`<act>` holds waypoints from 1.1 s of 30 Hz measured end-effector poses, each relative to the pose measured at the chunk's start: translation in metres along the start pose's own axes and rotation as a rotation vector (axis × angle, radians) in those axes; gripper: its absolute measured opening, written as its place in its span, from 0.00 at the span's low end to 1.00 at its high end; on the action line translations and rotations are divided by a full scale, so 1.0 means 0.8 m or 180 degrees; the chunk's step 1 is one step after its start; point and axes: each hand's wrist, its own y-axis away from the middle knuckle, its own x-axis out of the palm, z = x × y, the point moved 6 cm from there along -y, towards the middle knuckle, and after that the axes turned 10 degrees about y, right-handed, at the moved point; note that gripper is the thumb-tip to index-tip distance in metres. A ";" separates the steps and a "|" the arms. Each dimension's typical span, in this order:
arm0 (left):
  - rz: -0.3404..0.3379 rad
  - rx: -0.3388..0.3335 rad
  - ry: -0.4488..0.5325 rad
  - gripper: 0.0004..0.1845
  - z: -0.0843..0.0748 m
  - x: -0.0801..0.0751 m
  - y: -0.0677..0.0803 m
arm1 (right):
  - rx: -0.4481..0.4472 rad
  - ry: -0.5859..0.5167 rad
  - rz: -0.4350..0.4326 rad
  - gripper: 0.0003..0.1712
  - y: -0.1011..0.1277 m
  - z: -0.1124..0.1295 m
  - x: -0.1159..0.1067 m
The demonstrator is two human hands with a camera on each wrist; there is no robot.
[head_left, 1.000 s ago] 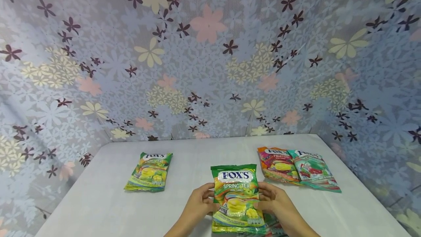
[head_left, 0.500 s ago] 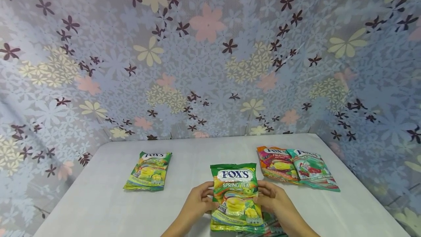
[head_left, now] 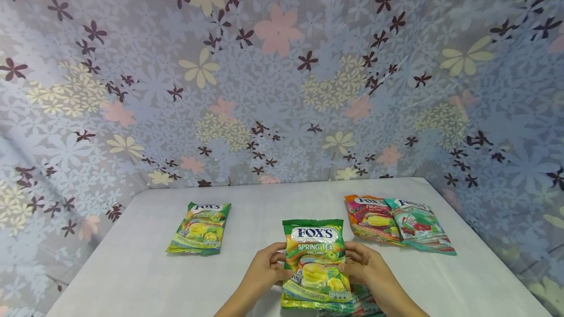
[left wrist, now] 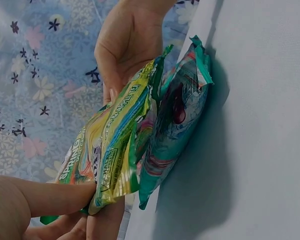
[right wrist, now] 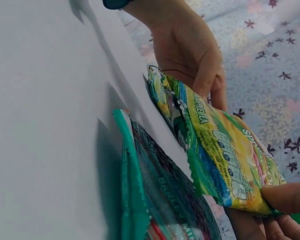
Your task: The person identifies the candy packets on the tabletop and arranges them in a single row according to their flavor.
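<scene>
A green and yellow candy bag marked FOX'S Spring Tea (head_left: 315,270) is held up between both hands, its printed front facing me. My left hand (head_left: 264,267) pinches its left edge, with the thumb (left wrist: 65,196) in front and fingers behind. On its right edge, my right hand (head_left: 369,269) grips the same way. Another wrapper edge shows just behind the bag in the right wrist view; I cannot tell whether it is a separate bag. Beneath the held bag is a teal candy bag (right wrist: 165,190) lettered Barley Mint, mostly hidden from the head view.
At the left of the white-covered table (head_left: 132,278) lies another Spring Tea bag (head_left: 200,229). An orange Fruits candy bag (head_left: 372,219) lies at the back right, partly overlapped by a teal bag with red fruit (head_left: 420,226). Flowered cloth (head_left: 282,87) hangs behind and at the sides.
</scene>
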 end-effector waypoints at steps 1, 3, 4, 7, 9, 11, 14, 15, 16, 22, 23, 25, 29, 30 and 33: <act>-0.0007 -0.0010 -0.0021 0.33 -0.001 -0.001 0.000 | -0.0006 0.0008 0.0012 0.40 -0.001 0.001 0.000; -0.0017 -0.0004 -0.0099 0.31 -0.003 -0.005 0.000 | -0.0052 0.0021 0.0035 0.39 -0.005 0.006 0.002; -0.0028 -0.0001 -0.0138 0.30 -0.005 -0.008 -0.001 | -0.0092 0.0027 0.0053 0.38 -0.007 0.009 0.004; -0.0124 0.0012 -0.0328 0.25 -0.012 -0.023 -0.002 | -0.0224 -0.0026 0.0163 0.35 -0.018 0.021 0.013; -0.0228 0.0046 -0.0466 0.22 -0.017 -0.037 -0.003 | -0.0321 -0.0038 0.0227 0.31 -0.029 0.027 0.022; -0.0361 0.0068 -0.0587 0.19 -0.023 -0.055 -0.005 | -0.0445 -0.0026 0.0293 0.28 -0.042 0.033 0.031; -0.0565 0.0139 -0.0769 0.19 -0.030 -0.080 -0.010 | -0.0635 0.0049 0.0377 0.21 -0.064 0.040 0.046; -0.0627 0.0163 -0.0811 0.19 -0.032 -0.088 -0.012 | -0.0685 0.0071 0.0390 0.20 -0.072 0.043 0.051; -0.0696 0.0180 -0.0842 0.19 -0.034 -0.095 -0.013 | -0.0744 0.0098 0.0410 0.19 -0.079 0.047 0.056; -0.1094 0.0154 -0.0901 0.18 -0.033 -0.134 -0.020 | -0.0797 0.0254 0.0413 0.18 -0.120 0.060 0.084; -0.1153 0.0132 -0.0908 0.18 -0.032 -0.139 -0.020 | -0.0787 0.0269 0.0417 0.18 -0.126 0.061 0.088; -0.1243 0.0121 -0.0910 0.18 -0.031 -0.148 -0.022 | -0.0767 0.0293 0.0405 0.19 -0.135 0.065 0.094; -0.1388 0.0151 -0.0937 0.17 -0.033 -0.161 -0.026 | -0.0689 0.0378 0.0369 0.19 -0.152 0.069 0.104; -0.1418 0.0158 -0.0957 0.17 -0.034 -0.164 -0.027 | -0.0668 0.0398 0.0360 0.19 -0.157 0.069 0.106; -0.1535 0.0130 -0.0994 0.16 -0.034 -0.175 -0.029 | -0.0596 0.0416 0.0383 0.21 -0.171 0.067 0.115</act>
